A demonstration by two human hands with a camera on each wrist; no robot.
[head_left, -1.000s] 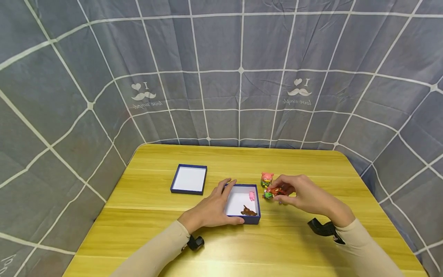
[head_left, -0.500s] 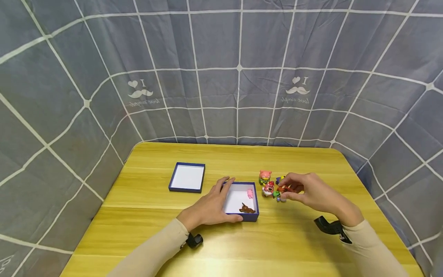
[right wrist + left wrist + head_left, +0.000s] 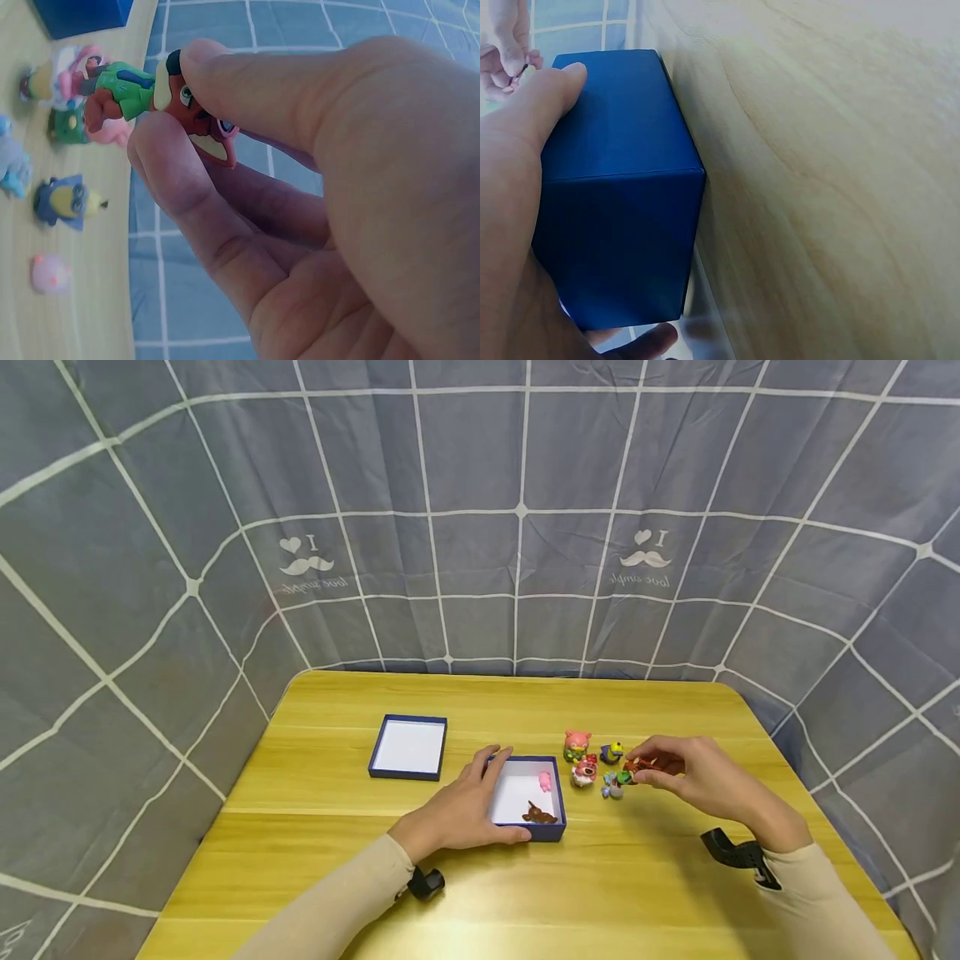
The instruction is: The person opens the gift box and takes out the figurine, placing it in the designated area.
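My left hand grips the dark blue open box by its left side. In the left wrist view its thumb lies on one box wall, with fingertips showing beyond the far edge. Inside the white-lined box are a small pink figurine and a brown animal figurine. Over to the right, my right hand pinches a fox figurine by the head between thumb and finger. The fox wears a green shirt and blue tie, and is held above the table in the right wrist view.
Between box and right hand stand a pink-headed figurine, a red-and-white one, a yellow-and-blue one and a grey-blue one. A shallow blue box lid lies white side up on the wooden table. Grey checked cloth surrounds it.
My right hand has moved right with the fox figurine, away from the box, uncovering the yellow-and-blue and grey-blue figurines. The left hand stays on the box.
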